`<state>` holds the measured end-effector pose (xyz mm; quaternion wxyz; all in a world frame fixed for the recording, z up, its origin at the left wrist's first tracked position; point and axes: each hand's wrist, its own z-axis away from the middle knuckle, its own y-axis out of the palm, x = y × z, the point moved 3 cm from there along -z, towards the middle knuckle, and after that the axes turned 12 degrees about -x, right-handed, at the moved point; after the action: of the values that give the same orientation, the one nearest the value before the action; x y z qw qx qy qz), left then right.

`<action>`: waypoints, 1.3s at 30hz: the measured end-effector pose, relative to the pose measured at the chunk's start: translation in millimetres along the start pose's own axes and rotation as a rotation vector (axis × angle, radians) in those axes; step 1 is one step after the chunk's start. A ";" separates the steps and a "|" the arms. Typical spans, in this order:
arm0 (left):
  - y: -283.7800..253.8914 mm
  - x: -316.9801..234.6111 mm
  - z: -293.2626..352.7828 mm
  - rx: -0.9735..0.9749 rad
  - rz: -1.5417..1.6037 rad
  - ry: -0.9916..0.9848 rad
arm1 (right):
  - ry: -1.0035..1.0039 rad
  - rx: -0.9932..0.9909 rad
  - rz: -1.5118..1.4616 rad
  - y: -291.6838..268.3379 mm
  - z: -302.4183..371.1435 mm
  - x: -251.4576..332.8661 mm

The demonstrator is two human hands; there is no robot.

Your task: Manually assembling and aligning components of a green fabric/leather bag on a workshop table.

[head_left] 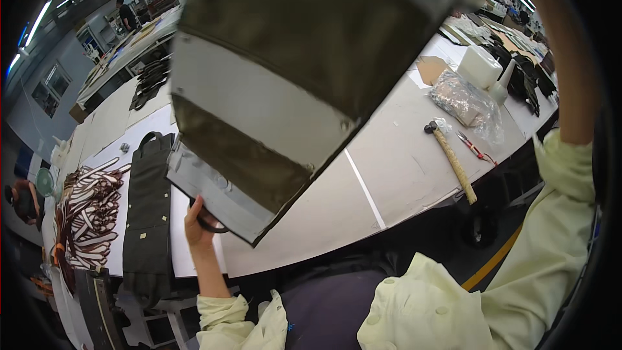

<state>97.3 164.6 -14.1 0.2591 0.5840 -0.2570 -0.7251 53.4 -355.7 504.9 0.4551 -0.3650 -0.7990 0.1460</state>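
A large flat dark olive bag panel (278, 52) with grey bands and small metal studs is held up at a slant over the table. My left hand (199, 227) is closed on its lower left edge, beside a dark loop handle (211, 223). My right arm (562, 65) reaches up along the right side toward the panel's upper end. The right hand's fingers are cut off by the upper edge, so their grip cannot be seen. Another dark bag panel (148, 207) with a handle lies on the table at the left, with small pale tabs on it.
A pile of brown and white straps (94, 214) lies far left. On the right are a hammer (450, 161), a red-handled tool (476, 148), a clear plastic bag (468, 105) and a white container (479, 67). The table's front edge (324, 254) runs before me. Other people are in the background.
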 end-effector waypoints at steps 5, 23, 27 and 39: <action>-19.3 -39.3 25.7 -0.147 -0.391 0.014 | 0.427 0.002 -0.116 57.1 152.2 -207.2; 91.2 -52.1 -98.4 -0.043 -1.460 0.412 | 0.108 0.039 0.177 199.8 171.2 -339.0; 171.9 -4.3 -144.0 0.244 -1.341 0.526 | -0.231 0.072 0.109 286.7 93.0 -313.4; 209.5 66.9 -203.3 0.306 -1.345 1.017 | -0.353 0.268 0.017 431.9 11.0 -288.4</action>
<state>300.2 -48.6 41.9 -0.2237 0.8951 0.1966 -0.3318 330.9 -262.7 75.8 0.3514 -0.2767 -0.8367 0.3161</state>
